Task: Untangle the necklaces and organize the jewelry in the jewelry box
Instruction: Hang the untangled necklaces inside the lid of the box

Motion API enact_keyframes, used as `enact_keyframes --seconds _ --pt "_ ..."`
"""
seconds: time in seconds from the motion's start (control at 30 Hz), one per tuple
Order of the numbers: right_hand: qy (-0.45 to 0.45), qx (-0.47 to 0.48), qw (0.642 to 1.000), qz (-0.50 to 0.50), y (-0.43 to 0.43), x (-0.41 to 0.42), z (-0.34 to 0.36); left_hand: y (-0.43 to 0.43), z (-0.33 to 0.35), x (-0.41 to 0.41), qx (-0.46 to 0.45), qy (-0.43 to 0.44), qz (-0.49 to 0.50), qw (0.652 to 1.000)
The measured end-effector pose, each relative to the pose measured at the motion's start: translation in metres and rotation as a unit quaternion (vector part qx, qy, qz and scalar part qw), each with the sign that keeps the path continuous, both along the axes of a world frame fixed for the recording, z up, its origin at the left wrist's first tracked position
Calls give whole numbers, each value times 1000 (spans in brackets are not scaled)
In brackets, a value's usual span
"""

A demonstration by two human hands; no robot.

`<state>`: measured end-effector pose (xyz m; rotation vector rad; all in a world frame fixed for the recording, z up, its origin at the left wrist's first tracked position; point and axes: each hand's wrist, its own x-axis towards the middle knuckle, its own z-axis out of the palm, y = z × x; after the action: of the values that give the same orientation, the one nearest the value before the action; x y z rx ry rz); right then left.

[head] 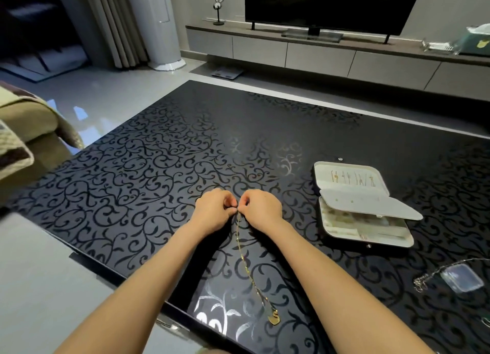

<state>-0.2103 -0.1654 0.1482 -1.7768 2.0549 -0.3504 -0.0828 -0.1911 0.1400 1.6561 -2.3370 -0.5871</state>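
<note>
while both hands meet over the middle of the bench [159,155], knuckles nearly touching, the left hand [213,210] and the right hand [261,209] each have their fingers curled in and pinch the top end of a thin gold necklace [246,269] between thumb and fingertips. from that pinch the chain runs in one loose line back toward the near edge, between the two forearms, and ends in a small gold pendant [274,318] lying on the bench close to that edge. whether the upper stretch of chain touches the surface cannot be told. out toward the right edge, well apart from the hands, the jewelry box [316,173] lies open, its lid flat on the far side with a row of small gold pieces [352,180] fixed inside it, and a pale inner flap [366,202] tilted over the compartments of the base. nearer the right near corner a silver chain [424,279] lies bunched just beside a small clear plastic case [462,277]. beyond the far edge stand a low cabinet [318,54] and a dark television [331,3].
</note>
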Motion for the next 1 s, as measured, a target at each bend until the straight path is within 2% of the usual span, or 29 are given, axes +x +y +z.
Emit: enact_keyframes --seconds 0.13,0.27,0.43,0.6,1.0 --pt "27 12 999 25 2 -3 9 2 5 -1 45 29 -8 999" --pt "-29 -18 999 41 19 -19 31 11 20 -5 110 93 -23 989" --pt "-67 -34 994 85 50 -45 61 32 54 -18 68 120 -88 987" --pt "-152 -40 984 89 77 -70 98 54 90 -32 77 141 -147 976" --pt "-193 -56 971 125 135 -107 159 100 153 -63 22 163 -220 961"
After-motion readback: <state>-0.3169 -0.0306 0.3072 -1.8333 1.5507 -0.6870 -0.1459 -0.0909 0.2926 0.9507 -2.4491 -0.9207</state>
